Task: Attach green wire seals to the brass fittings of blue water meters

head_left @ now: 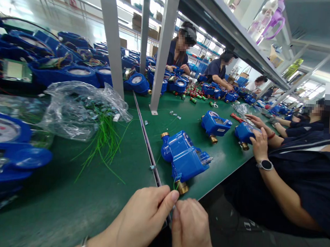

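Observation:
A blue water meter [189, 159] lies on the green bench just beyond my hands, its brass fitting [183, 188] pointing toward me. From its near corner a thin green seal wire [175, 181] loops down to my fingertips. My left hand [143, 213] is closed, thumb and forefinger pinching that wire. Right beside it, my right hand [192, 224] is also closed at the wire's lower end; a small pale bit shows between the hands, too covered to make out fully. Left of the meter, a bundle of green seal wires [104, 135] spills from a clear plastic bag [69, 112].
A metal rail [148, 141] runs along the bench toward my hands. More blue meters [215, 122] stand to the right, where a co-worker's hands [259, 140] touch one. Grey posts [161, 54] rise from the bench. Piled meters [76, 74] fill the back left.

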Available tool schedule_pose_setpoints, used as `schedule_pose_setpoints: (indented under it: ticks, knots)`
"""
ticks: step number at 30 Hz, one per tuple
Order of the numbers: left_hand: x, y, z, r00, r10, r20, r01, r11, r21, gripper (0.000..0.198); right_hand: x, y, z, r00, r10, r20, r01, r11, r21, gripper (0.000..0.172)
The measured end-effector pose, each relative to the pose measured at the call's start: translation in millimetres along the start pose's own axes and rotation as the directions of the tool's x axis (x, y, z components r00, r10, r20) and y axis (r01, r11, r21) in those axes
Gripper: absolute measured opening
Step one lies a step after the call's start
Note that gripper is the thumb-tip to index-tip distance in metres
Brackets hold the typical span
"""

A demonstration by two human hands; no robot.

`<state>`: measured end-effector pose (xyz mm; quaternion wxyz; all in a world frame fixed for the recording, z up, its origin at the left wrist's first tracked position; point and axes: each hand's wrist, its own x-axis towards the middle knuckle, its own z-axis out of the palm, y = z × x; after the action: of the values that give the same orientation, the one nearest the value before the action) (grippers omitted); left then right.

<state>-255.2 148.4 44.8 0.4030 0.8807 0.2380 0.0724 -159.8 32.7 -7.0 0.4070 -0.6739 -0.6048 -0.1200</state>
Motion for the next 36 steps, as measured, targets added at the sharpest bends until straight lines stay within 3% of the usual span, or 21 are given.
schedule_pose_setpoints:
  ticks: [3,5,7,9,10,12,15,18,21,23,26,29,31,34,36]
  knots:
    - [0,0,0.9,0.999,0.003,0.043,-0.003,1.0,-0.018,0.046,-1,1,1,1.0,-0.009,-0.006,0.009,1.0,0.013,0.017]
    - [1,1,1.9,0.999,0.017,0.043,-0.015,0.999,-0.043,0.045,-1,5,1,0.993,0.11,-0.049,-0.103,0.987,0.127,0.018]
    - [0,1,3.7,0.999,0.018,0.039,-0.017,0.999,-0.035,0.042,1,10,2,0.929,0.314,-0.194,-0.271,0.937,0.218,0.037]
    - [0,-1,6.4,0.999,0.021,0.046,-0.02,1.0,-0.009,0.041,9,18,6,0.816,0.48,-0.322,-0.406,0.873,0.271,0.069]
    - [-1,-2,7.9,0.998,0.028,0.05,-0.028,1.0,0.003,0.041,14,21,9,0.782,0.522,-0.341,-0.444,0.85,0.284,0.081]
    - [-2,-3,10.0,0.997,0.05,0.064,-0.051,0.999,0.02,0.041,26,28,15,0.78,0.545,-0.309,-0.474,0.836,0.278,0.088]
    - [-3,0,9.6,0.997,0.059,0.058,-0.061,0.997,0.039,0.041,40,38,23,0.806,0.523,-0.276,-0.462,0.848,0.26,0.075]
    - [-1,9,7.3,0.999,0.037,0.026,-0.039,0.998,0.047,0.04,44,56,24,0.817,0.509,-0.27,-0.401,0.839,0.367,0.057]
    - [9,20,10.0,0.998,-0.003,0.055,0.002,1.0,0.017,0.038,45,84,16,0.843,0.466,-0.268,-0.301,0.823,0.482,0.051]
    - [19,25,16.6,0.997,-0.039,0.065,0.043,0.997,-0.06,0.039,47,106,7,0.867,0.429,-0.254,-0.246,0.811,0.531,0.05]
    - [39,30,32.2,0.995,-0.087,0.057,0.1,0.946,-0.309,0.043,51,130,-11,0.913,0.362,-0.19,-0.216,0.822,0.527,0.053]
    - [56,35,48.1,0.988,-0.132,0.086,0.157,0.84,-0.52,0.05,43,132,-31,0.916,0.321,-0.241,-0.232,0.913,0.336,0.058]
    - [62,38,55.5,0.985,-0.135,0.106,0.171,0.813,-0.557,0.055,29,119,-42,0.925,0.229,-0.303,-0.188,0.969,0.158,0.049]
    - [67,41,61.3,0.981,-0.101,0.167,0.179,0.801,-0.571,0.059,6,94,-48,0.962,-0.039,-0.269,0.022,0.998,-0.066,0.028]
    - [70,40,63.5,0.973,-0.08,0.215,0.194,0.788,-0.585,0.059,-2,84,-47,0.951,-0.179,-0.253,0.129,0.971,-0.201,0.022]
